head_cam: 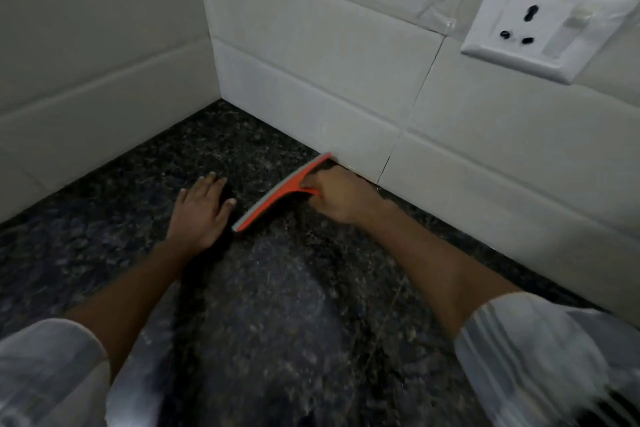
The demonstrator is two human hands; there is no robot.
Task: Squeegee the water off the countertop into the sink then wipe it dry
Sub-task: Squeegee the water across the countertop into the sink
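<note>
An orange squeegee (287,189) with a grey blade lies edge-down on the dark speckled granite countertop (277,305), its far tip touching the base of the tiled wall. My right hand (339,196) is shut on its handle, close to the wall. To the left of the blade, my left hand (202,210) rests flat on the stone with the fingers spread, holding nothing. A paler wet sheen shows on the counter in front of the blade. No sink or cloth is in view.
White tiled walls (311,62) meet in a corner at the back of the counter. A white socket and switch plate (550,21) is mounted on the right wall, well above the stone. My light sleeves fill the lower corners.
</note>
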